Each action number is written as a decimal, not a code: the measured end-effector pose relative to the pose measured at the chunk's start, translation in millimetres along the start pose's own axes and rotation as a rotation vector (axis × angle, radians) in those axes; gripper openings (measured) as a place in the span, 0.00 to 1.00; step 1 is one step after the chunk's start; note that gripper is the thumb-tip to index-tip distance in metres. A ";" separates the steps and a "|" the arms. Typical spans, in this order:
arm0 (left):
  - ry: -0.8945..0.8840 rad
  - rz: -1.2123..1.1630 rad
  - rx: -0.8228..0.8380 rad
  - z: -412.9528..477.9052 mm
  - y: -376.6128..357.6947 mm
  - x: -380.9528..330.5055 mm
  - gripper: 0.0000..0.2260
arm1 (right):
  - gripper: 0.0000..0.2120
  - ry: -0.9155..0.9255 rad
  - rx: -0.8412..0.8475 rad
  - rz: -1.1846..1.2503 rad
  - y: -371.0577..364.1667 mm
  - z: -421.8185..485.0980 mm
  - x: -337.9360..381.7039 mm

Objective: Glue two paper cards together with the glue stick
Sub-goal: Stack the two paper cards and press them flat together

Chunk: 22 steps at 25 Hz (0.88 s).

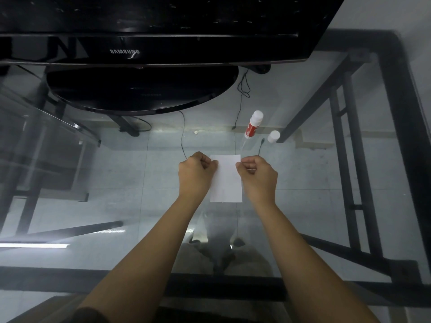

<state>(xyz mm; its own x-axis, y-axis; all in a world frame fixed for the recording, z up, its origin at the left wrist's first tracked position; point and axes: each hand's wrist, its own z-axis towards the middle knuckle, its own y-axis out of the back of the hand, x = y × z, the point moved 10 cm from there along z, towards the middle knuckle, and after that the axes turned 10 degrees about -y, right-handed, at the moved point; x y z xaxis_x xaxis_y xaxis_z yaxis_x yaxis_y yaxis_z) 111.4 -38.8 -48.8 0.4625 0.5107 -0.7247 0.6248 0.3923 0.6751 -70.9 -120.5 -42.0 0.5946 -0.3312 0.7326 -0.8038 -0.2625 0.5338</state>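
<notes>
Both hands [227,171] pinch seemingly stacked paper cards [226,183] on glass.

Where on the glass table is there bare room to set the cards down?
Bare glass lies left of the left hand, below the monitor base, and near the front edge between the forearms. It is crowded beyond the right hand: the glue stick, its cap and thin cables sit just past the white card.

White paper card [226,180] flat on glass, uncapped red-and-white glue stick [253,124] lying beyond, white cap [273,136] beside it
</notes>
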 end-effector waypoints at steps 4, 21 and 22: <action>0.029 0.025 0.010 2.5 -1.4 0.2 0.06 | 0.05 0.034 -0.029 -0.026 -0.3 -2.1 2.6; 0.084 0.121 0.130 5.5 -6.9 -3.4 0.10 | 0.27 0.663 0.219 -0.900 -36.1 -15.7 -7.8; 0.063 0.173 0.135 5.7 -5.9 -3.3 0.10 | 0.28 0.660 0.224 -0.924 -37.0 -14.8 -9.3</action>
<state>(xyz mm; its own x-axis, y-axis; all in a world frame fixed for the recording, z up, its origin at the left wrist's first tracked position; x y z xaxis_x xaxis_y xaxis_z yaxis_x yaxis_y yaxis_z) 109.8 -47.2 -51.1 0.5329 0.6099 -0.5866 0.6198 0.1906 0.7613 -46.9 -94.2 -62.3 0.7775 0.5910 0.2150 -0.0066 -0.3342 0.9425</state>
